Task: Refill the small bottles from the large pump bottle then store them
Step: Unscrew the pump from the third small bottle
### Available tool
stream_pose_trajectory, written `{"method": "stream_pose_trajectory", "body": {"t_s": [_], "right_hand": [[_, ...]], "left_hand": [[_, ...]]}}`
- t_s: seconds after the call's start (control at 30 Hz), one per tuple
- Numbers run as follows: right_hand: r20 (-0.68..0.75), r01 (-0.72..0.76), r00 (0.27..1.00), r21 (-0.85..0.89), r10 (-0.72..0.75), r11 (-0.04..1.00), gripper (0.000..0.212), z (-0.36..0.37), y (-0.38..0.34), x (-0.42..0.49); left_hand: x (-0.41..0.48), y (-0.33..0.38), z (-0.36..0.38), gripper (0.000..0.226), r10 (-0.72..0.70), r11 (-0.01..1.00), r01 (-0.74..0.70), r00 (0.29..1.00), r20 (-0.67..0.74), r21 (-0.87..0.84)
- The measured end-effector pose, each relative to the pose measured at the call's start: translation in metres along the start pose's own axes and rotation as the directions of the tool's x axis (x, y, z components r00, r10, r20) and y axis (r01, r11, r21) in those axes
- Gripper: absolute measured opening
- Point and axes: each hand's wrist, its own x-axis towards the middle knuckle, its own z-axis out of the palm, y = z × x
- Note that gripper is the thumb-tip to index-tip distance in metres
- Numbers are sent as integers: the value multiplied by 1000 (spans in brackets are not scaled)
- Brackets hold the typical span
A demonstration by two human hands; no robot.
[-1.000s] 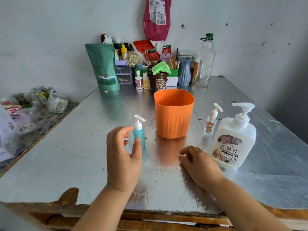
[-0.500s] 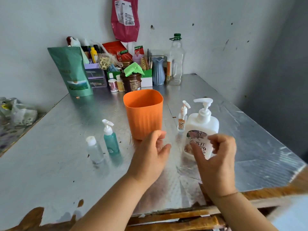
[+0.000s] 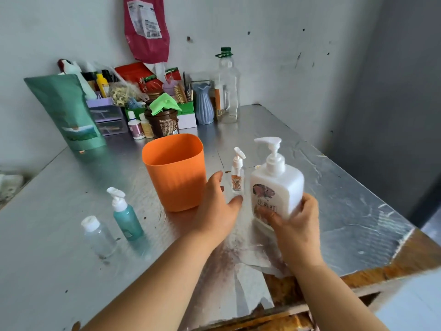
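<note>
On the table (image 3: 47, 271), a cup (image 3: 175, 173) stands in the middle. To its left are a small pump bottle (image 3: 125, 213) and a capped bottle (image 3: 96, 232) (nearer the front edge). To its right is a second small pump bottle (image 3: 238, 173), then the large pump bottle (image 3: 276, 187). Jars and boxes (image 3: 162, 125) line the wall behind.

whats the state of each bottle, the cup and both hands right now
large pump bottle, pump on, gripped near its base
right hand, grips the large pump bottle
left hand, open, holds nothing
small clear pump bottle, upright, pump on
teal pump bottle, upright, pump on
white-capped clear bottle, upright, capped
orange cup, upright, open top
</note>
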Motion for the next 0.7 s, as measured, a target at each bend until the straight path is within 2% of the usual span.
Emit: {"method": "stream_pose_trajectory", "body": {"t_s": [0.1,0.3,0.53,0.7], "right_hand": [[-135,-34,990,104,48,994,67,-7,-2,2],[-156,-88,982,143,110,986,69,-6,-1,6],[-159,-85,982,139,107,987,70,-5,0,8],[-162,-77,982,138,99,987,69,-4,3,8]], "left_hand": [[12,0,11,89,0,1000,0,999,-35,12],[33,7,35,117,-6,1000,4,997,-82,-20],[50,13,56,128,-2,995,-11,992,-127,-99],[56,15,58,127,36,999,-40,991,-131,-26]]}}
